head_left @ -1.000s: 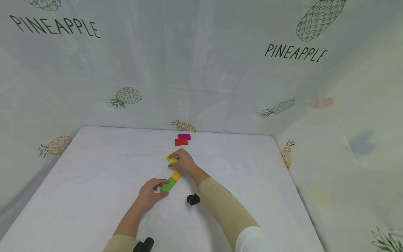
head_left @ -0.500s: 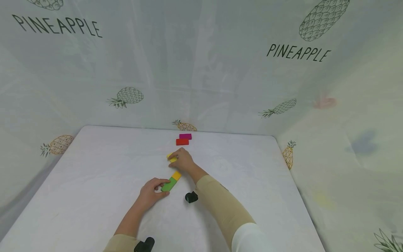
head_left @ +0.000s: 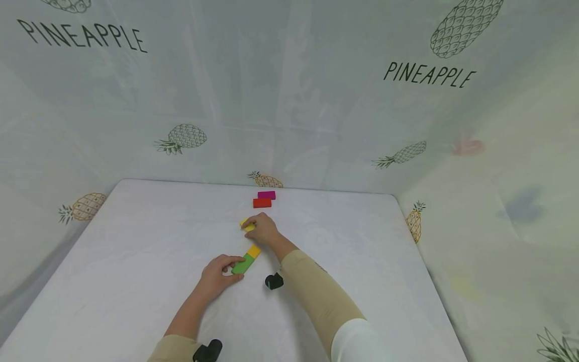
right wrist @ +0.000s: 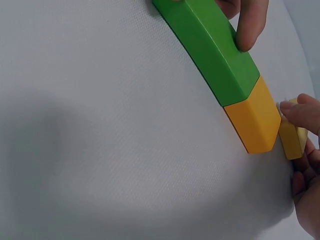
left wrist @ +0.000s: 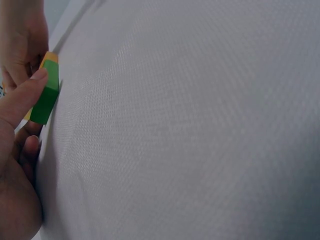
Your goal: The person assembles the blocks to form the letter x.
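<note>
Near the table's middle, my left hand pinches a green block between thumb and fingers. An orange block sits flush against the green block's far end, as the right wrist view shows, where the green block and orange block form one straight bar. Just beyond them, my right hand grips a yellow block, partly covered by its fingers. In the right wrist view the yellow block appears very close to the orange block's end; whether they touch I cannot tell.
Farther back lie a red block and a magenta block, close together near the far edge of the white table. A pineapple-print curtain hangs behind the table. Black wrist cameras sit by both sleeves.
My right hand and forearm have shifted slightly, with the thumb a little farther forward on the yellow block. My left hand, the green block and the orange block hold their place.
</note>
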Available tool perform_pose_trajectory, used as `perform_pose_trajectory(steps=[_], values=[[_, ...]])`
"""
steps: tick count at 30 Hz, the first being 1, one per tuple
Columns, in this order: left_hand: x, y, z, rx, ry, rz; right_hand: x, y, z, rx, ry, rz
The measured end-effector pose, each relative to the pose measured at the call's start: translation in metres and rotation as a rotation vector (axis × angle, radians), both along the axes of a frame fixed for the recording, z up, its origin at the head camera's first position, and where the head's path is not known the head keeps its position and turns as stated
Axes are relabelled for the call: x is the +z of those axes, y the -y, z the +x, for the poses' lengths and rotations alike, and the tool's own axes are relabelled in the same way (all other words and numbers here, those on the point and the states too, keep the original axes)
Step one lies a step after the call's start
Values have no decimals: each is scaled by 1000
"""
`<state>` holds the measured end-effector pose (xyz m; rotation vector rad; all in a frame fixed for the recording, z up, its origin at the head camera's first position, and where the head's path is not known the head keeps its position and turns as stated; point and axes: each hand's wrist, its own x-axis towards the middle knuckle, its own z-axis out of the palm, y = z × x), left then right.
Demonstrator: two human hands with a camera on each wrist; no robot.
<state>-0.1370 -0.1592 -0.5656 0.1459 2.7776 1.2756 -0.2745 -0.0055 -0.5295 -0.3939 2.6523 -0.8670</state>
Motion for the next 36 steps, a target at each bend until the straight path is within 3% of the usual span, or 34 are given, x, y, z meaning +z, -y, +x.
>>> perform_pose_trajectory(steps=[18, 28, 36], values=[[-2, 1, -2, -6, -4, 6, 1, -2, -5, 27, 34, 39], [-2, 0, -1, 4, 6, -17, 14, -15, -12, 99, 145, -80], [0, -1, -1, 20, 29, -32, 26, -28, -14, 130, 202, -110]])
